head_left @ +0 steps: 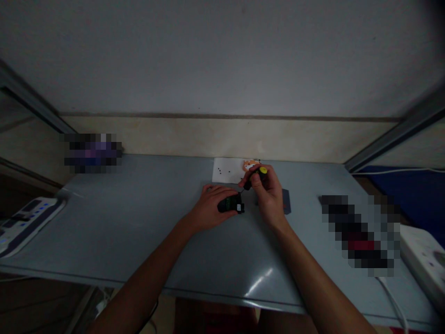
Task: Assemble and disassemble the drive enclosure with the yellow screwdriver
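My left hand (212, 206) is closed around a small dark device (229, 204) with a green-tinted face and a little white label near its right end; what kind of device it is I cannot make out. My right hand (267, 192) grips a screwdriver (255, 179) with a black and yellow handle. The tool's thin shaft slants down and left, its tip at the upper right end of the device. Behind my hands lies a white sheet (225, 171) with several tiny dark specks on it and an orange fox-like picture (250, 165), partly covered by my right hand.
A flat dark-grey piece (286, 202) lies just right of my right hand. Power strips sit at the left (31, 222) and right (422, 260) ends of the grey table (121, 222). Blurred items lie at the back left and right, with a white cable (392, 297) at front right.
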`<state>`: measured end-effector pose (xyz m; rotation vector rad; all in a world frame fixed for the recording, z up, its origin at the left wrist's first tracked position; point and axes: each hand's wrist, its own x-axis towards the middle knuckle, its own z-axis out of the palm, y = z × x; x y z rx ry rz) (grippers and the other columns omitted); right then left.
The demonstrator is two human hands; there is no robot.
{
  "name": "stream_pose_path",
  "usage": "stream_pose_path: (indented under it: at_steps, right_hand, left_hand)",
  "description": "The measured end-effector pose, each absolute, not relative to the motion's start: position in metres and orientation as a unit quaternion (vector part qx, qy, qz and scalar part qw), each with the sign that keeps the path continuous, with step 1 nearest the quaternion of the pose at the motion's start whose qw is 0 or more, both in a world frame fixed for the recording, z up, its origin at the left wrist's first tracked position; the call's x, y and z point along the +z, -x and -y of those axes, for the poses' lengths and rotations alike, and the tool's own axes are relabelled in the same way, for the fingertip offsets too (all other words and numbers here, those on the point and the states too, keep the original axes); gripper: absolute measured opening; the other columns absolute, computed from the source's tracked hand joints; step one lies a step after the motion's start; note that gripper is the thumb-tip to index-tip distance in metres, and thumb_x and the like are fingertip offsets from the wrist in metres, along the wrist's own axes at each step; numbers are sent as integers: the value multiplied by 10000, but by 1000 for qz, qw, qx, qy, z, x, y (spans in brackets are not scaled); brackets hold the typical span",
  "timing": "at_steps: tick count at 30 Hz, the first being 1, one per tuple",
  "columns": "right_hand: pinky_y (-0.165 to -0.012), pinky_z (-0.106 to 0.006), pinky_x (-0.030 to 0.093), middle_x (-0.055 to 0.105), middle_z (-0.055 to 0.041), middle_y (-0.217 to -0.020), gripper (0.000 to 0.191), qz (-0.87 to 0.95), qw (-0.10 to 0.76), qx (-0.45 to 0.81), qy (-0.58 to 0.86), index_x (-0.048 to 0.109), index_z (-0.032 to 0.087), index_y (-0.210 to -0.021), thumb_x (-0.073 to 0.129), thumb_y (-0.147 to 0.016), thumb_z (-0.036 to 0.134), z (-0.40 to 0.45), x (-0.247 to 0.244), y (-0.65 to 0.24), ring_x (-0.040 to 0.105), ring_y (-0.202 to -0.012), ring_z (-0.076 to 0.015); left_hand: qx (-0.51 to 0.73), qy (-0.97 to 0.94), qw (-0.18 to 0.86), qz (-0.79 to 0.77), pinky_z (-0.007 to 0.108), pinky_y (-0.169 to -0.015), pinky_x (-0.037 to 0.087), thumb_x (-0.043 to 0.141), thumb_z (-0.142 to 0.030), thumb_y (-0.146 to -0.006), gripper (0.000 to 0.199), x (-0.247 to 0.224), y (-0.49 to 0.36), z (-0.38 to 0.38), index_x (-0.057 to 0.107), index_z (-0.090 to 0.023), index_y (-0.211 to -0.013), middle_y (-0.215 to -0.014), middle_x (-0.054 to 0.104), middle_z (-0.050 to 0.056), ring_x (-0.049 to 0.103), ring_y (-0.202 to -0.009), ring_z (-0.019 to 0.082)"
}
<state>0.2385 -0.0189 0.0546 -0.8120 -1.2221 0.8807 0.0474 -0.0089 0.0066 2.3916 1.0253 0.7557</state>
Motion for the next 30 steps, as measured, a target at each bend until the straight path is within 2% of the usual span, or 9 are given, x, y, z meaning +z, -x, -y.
stream_pose_path:
  at_steps: [10,25,30]
  right_hand:
    - [-709,-332,497,624,16,-836,163,541,649,400,354,598,261,-1022,641,-992,416,20,56,-236,622,-736,-150]
    - [-741,-334,493,664,11,-829,181,560,613,422,364,605,266,-1029,661,-976,430,21,59,-237,623,-770,-164]
    - [-745,-323,504,668,13,-878,241,557,615,416,373,566,254,-946,769,-897,374,24,61,-235,639,-794,-151]
  left_hand:
    - [275,-863,201,-372,496,-1164,335,831,-408,-871,517,4,-47,9,647,-312,-1344,-1388,693,52,619,-1291,269]
    - [278,-859,210,-375,502,-1148,358,838,-402,-862,533,7,-48,10,648,-319,-1352,-1426,672,60,615,-1310,278]
    - [285,-858,208,-373,505,-1162,357,853,-383,-844,585,6,-48,10,628,-319,-1381,-1439,660,63,602,-1327,278]
